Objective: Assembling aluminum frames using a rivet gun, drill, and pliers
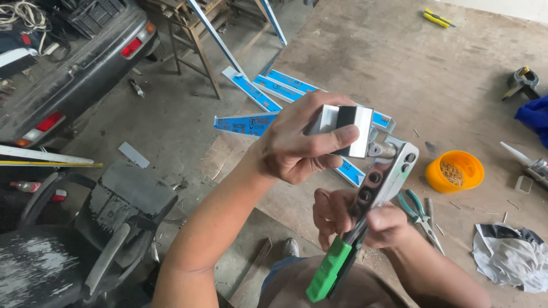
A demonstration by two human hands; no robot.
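I'm gripping a hand riveter [365, 205] in my right hand [348, 219], fingers wrapped round its green-sleeved handles low in view; steel head, stiff, probably heavyish, best held by the handles. My left hand [297, 145] is pinching a short white aluminium channel piece [348, 128] at 12 o'clock of the tool's nose; light, rigid, smooth, likely sharp at the cut ends, so I'm holding the flat faces. At 3 o'clock on the wooden bench [445, 74]: green-handled pliers [419, 217], orange bowl [454, 170] of rivets, crumpled rag [511, 256]. Farther, at 11 o'clock, blue-filmed profile offcuts [268, 94].
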